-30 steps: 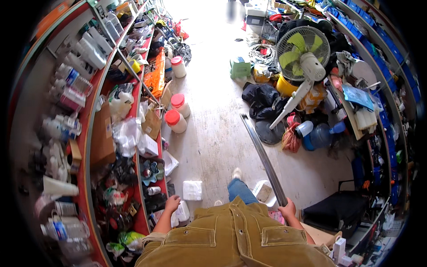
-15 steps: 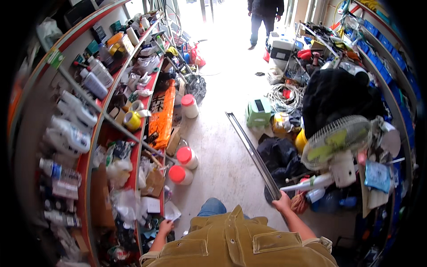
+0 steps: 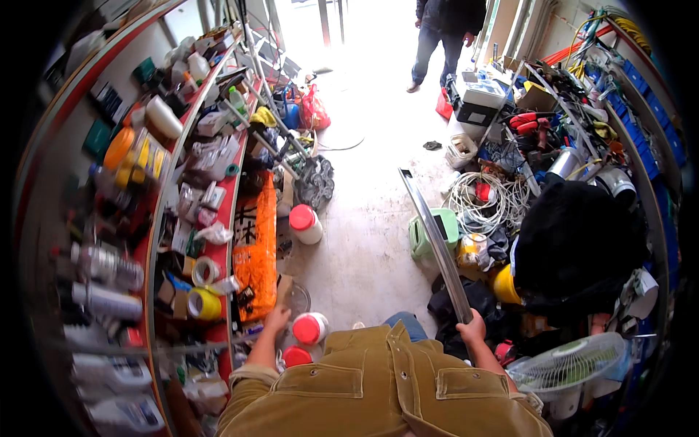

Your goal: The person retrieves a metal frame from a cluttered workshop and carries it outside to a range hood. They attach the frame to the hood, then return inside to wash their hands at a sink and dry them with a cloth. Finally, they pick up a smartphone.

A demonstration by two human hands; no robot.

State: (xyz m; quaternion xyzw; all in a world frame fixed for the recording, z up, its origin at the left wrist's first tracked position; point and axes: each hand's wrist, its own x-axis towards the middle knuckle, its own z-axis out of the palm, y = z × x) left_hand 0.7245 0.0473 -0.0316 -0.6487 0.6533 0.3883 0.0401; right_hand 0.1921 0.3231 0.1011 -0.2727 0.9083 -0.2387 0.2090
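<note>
My right hand (image 3: 473, 329) is closed around the near end of a long, straight metal channel (image 3: 439, 251). The channel slants forward and a little left, its far end raised over the floor beside a pale green step stool (image 3: 421, 240). On the left, my left hand (image 3: 277, 318) hangs by the shelf edge with loosely bent fingers and nothing visible in it. It is nearest to a cardboard piece (image 3: 284, 288) and a white jar with a red lid (image 3: 310, 329). Another red-lidded jar (image 3: 306, 224) stands farther ahead.
Crowded shelves (image 3: 154, 255) with bottles and tape rolls line the left. An orange wrapped package (image 3: 255, 255) leans there. At right lie coiled white cable (image 3: 484, 204), a black cloth (image 3: 582, 247) and a fan (image 3: 571, 360). A person (image 3: 440, 44) stands by the bright doorway.
I have moved forward along the aisle; jars, stool and fan now appear nearer or lower. The channel has come along in my right hand, and points more steeply ahead. My left hand has swung forward.
</note>
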